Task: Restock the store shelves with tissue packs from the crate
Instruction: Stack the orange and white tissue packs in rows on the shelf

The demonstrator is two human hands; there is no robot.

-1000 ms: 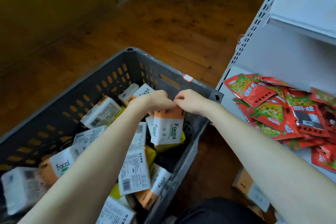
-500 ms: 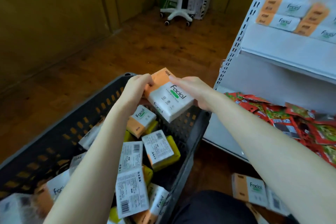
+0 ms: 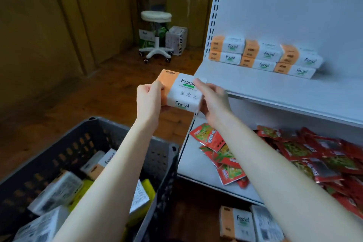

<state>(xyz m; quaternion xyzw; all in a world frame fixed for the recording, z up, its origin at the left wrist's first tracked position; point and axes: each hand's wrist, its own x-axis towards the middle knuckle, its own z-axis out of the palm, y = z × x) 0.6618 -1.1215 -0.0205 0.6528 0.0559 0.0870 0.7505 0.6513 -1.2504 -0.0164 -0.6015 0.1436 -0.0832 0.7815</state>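
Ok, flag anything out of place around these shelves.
Two white-wrapped tissue packs lie on the wooden floor below the white lower shelf, not in the grey plastic crate. Red snack sachets sprawl in a loose heap on that shelf.

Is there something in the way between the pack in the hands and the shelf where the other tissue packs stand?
Nothing visible. The left hand and right hand hold the pack just off the front left corner of the shelf, and no object lies between it and the stacked packs at the back.
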